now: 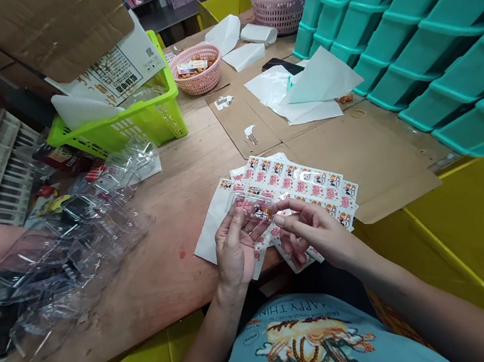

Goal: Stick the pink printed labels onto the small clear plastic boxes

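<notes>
My left hand (235, 246) grips a small clear plastic box (251, 209), thumb on top and fingers underneath. Pink lettering and cartoon animals show on the box. At its right end, the thumb and index finger of my right hand (309, 228) close on the edge, while the other fingers curl below. Under both hands lie fanned-out sticker sheets (317, 183) printed with cartoon animals and pink designs. Part of a white backing sheet (211, 220) sticks out to their left.
Clear plastic boxes (86, 227) are heaped at the left, by a green basket (164, 110) with cardboard in it. A pink basket (200, 79) holds small brown items. White papers (318, 83) lie on cardboard (358, 148). Stacked teal bins (431, 29) rise at the right.
</notes>
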The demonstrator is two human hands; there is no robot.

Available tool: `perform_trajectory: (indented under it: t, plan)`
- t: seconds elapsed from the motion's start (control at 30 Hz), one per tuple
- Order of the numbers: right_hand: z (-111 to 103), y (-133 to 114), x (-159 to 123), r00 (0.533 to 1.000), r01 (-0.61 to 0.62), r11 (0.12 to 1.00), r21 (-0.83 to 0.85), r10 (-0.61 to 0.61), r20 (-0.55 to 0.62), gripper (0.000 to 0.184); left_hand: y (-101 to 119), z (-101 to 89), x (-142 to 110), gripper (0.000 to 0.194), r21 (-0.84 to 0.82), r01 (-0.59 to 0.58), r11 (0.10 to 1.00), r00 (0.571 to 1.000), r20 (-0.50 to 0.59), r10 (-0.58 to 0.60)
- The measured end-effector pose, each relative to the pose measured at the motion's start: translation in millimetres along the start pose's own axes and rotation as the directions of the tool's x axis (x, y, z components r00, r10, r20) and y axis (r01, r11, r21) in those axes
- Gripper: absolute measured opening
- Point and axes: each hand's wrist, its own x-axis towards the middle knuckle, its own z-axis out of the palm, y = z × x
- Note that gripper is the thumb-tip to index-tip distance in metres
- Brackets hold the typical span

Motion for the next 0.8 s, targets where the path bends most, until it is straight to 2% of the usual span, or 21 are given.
perform_trajectory:
  t: [0.23, 0.37, 0.47, 0.57, 0.8]
  plan:
    - [0, 2, 2, 0.998, 0.054, 0.996, -0.067, -0.056, -0.021, 0.043, -7, 2.5, -1, 0.018, 0.030, -0.046, 0.998, 0.997, -0.061, 0.048]
    - [3, 10, 2, 0.981, 0.145, 0.967, -0.210, -0.169, -0.099, 0.036, -14, 6.3, -6, 0.014, 0.080, -0.158, 0.984, 0.981, -0.100, 0.166]
    - [6, 14, 1, 0.945, 0.213, 0.896, -0.389, -0.291, -0.151, 0.030, -20, 9.2, -9, 0.013, 0.108, -0.227, 0.968, 0.965, -0.109, 0.238]
    - [8, 15, 0, 0.901, 0.255, 0.797, -0.548, -0.401, -0.164, 0.028, -22, 11.9, -12, 0.014, 0.135, -0.248, 0.959, 0.959, -0.106, 0.262]
    - [12, 14, -3, 0.823, 0.258, 0.562, -0.786, -0.554, -0.126, 0.029, -23, 17.8, -14, 0.018, 0.190, -0.315, 0.930, 0.936, -0.097, 0.337]
